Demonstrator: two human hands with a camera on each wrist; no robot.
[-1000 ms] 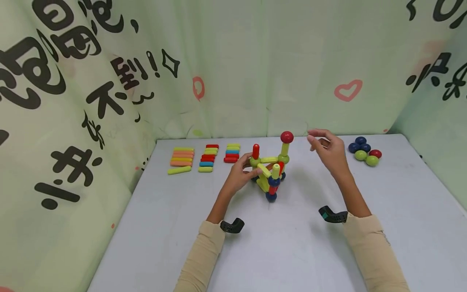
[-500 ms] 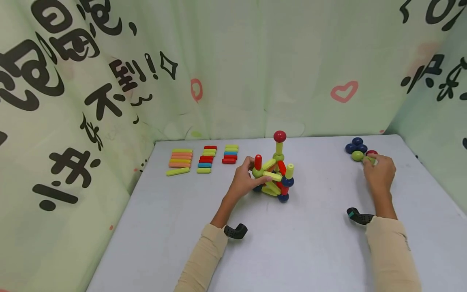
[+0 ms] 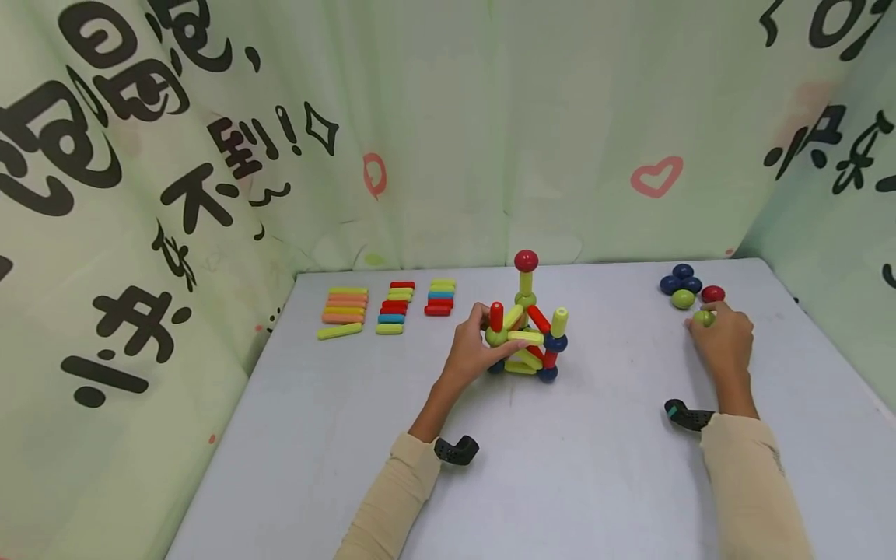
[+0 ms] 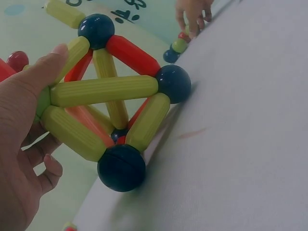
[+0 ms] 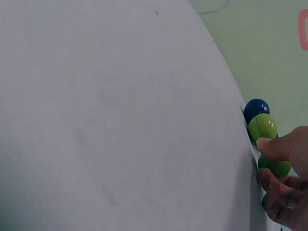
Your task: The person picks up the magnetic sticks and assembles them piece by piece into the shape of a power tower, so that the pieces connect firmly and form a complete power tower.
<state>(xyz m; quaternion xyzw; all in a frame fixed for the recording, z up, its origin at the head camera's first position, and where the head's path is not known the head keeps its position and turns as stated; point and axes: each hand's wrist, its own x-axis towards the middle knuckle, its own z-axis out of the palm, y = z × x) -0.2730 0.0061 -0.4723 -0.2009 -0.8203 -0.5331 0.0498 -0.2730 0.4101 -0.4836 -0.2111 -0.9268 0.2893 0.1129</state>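
My left hand (image 3: 467,356) grips the left side of a toy structure of sticks and balls (image 3: 525,337), thumb in front and fingers behind. In the left wrist view, green and red sticks (image 4: 103,91) join dark blue balls (image 4: 121,167) in triangular frames. A red ball (image 3: 526,260) tops its tall rear stick. Over at the right, my right hand (image 3: 729,346) pinches a green ball (image 3: 703,317) between thumb and fingers. The right wrist view has that green ball (image 5: 278,167) partly covered by the fingers.
Beyond the right hand sit several dark blue balls (image 3: 682,271), another green ball (image 3: 683,299) and a red ball (image 3: 713,293). Rows of coloured sticks lie at the back left: long ones (image 3: 346,308), then two shorter groups (image 3: 394,306) (image 3: 439,298). A curtain (image 3: 448,155) hangs behind the table.
My right hand has moved right and down from beside the structure to the balls, and now pinches a green one, drawn slightly nearer. The left hand has turned the structure.
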